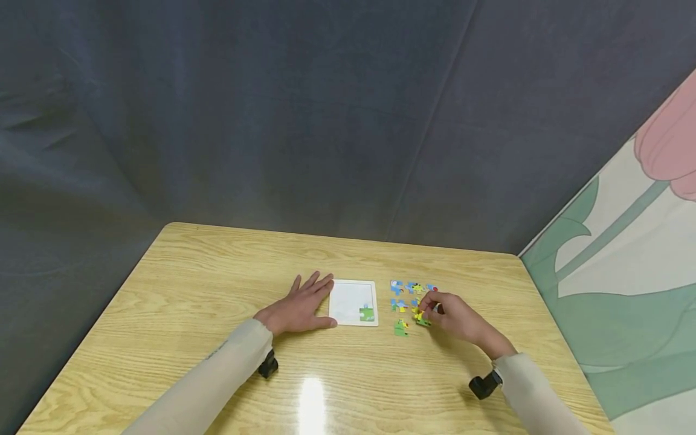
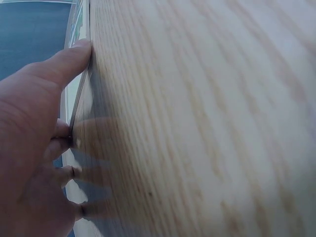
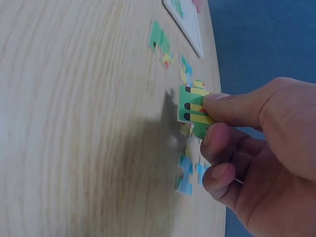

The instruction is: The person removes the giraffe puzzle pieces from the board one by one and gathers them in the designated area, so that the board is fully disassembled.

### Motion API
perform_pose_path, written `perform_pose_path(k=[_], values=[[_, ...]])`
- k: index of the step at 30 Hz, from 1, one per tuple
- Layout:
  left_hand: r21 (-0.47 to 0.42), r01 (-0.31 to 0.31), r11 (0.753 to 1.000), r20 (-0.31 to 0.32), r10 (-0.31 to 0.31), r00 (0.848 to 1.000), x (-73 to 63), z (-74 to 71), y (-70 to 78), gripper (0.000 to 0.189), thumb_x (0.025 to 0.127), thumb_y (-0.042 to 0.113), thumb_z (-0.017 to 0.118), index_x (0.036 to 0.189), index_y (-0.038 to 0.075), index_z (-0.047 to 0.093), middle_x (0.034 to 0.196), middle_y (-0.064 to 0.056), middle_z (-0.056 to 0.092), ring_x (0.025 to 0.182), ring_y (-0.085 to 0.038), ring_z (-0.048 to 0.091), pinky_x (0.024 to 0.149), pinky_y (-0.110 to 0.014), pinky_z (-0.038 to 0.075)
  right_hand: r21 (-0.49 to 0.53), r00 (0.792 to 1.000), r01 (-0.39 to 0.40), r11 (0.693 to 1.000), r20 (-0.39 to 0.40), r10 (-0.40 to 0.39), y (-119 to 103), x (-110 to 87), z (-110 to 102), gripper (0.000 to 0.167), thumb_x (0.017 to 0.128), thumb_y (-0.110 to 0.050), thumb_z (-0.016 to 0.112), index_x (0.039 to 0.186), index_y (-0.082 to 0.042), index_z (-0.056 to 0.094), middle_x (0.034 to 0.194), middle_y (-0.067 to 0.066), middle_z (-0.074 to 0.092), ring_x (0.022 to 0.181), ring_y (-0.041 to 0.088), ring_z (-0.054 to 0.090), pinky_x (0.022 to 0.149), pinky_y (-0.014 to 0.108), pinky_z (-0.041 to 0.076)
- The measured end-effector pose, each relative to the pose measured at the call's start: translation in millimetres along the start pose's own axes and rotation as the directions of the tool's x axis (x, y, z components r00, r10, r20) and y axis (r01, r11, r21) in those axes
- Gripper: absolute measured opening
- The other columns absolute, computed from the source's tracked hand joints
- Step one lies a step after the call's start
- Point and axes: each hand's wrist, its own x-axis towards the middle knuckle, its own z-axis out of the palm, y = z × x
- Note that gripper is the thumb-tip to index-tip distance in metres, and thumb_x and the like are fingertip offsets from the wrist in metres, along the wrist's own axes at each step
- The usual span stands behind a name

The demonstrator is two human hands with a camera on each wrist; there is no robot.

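My right hand [image 1: 454, 315] pinches a green and yellow puzzle piece [image 3: 190, 104] between thumb and fingers; in the right wrist view the piece is lifted and casts a shadow on the wood. My left hand [image 1: 304, 307] lies with fingers spread, thumb and fingertips at the left edge of a white puzzle tray [image 1: 344, 299]. One green piece [image 1: 367, 313] sits in the tray's lower right corner. Right of the tray lie loose pieces in rough rows, among them a green corner piece [image 1: 401, 328] and a blue one [image 1: 397, 287]. My right fingers partly cover some of them.
Everything lies on a wood-grain table [image 1: 217, 266] with a dark curtain [image 1: 283, 121] along its back edge. A floral panel [image 1: 641, 272] borders the right side. Each wrist wears a small black camera, such as the left camera [image 1: 269, 365].
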Motion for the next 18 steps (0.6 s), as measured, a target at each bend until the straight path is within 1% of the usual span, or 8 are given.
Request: perform_pose_path(k=[4,9,15,18], values=[[0.000,0.000,1.000,-0.002,0.000,1.000,-0.5,-0.2,0.5,0.093,0.103,0.062,0.060,0.172,0.012,0.021,0.182,-0.004,0.010,0.170,-0.034,-0.001,0.134,-0.068,-0.002,-0.007,1.000,0.007,1.000,0.013,-0.007,5,-3.0,1,0.006,0.105,-0.004,0.065,0.103,-0.007,0.070,0.095,0.005,0.070,0.081,0.009,0.057,0.067,0.022,0.047],[-0.007,0.005,1.000,-0.003,-0.005,1.000,-1.6,-0.7,1.3,0.093,0.103,0.061,0.060,0.172,0.011,0.021,0.182,-0.005,0.011,0.170,-0.035,-0.001,0.134,-0.068,-0.001,0.009,0.999,0.000,1.000,0.042,0.000,10,-3.1,5,0.006,0.105,-0.005,0.065,0.104,-0.008,0.070,0.095,0.003,0.071,0.081,0.006,0.058,0.069,0.022,0.050],[-0.017,0.004,1.000,0.000,-0.004,1.000,-2.5,-1.6,3.1,0.093,0.104,0.060,0.060,0.172,0.010,0.021,0.182,-0.005,0.011,0.170,-0.035,-0.001,0.134,-0.068,-0.002,0.010,0.998,-0.006,1.000,0.064,0.005,10,-1.6,11,0.006,0.105,-0.007,0.065,0.105,-0.008,0.071,0.094,0.002,0.070,0.079,0.004,0.055,0.068,0.022,0.049],[-0.018,0.002,1.000,-0.005,-0.002,1.000,-1.9,-1.5,2.8,0.093,0.104,0.060,0.060,0.171,0.010,0.022,0.182,-0.006,0.011,0.170,-0.035,0.000,0.134,-0.069,-0.002,-0.003,0.998,-0.007,1.000,0.061,0.007,10,-1.7,13,0.007,0.105,-0.007,0.065,0.106,-0.008,0.071,0.094,0.001,0.069,0.079,0.003,0.054,0.067,0.022,0.048]])
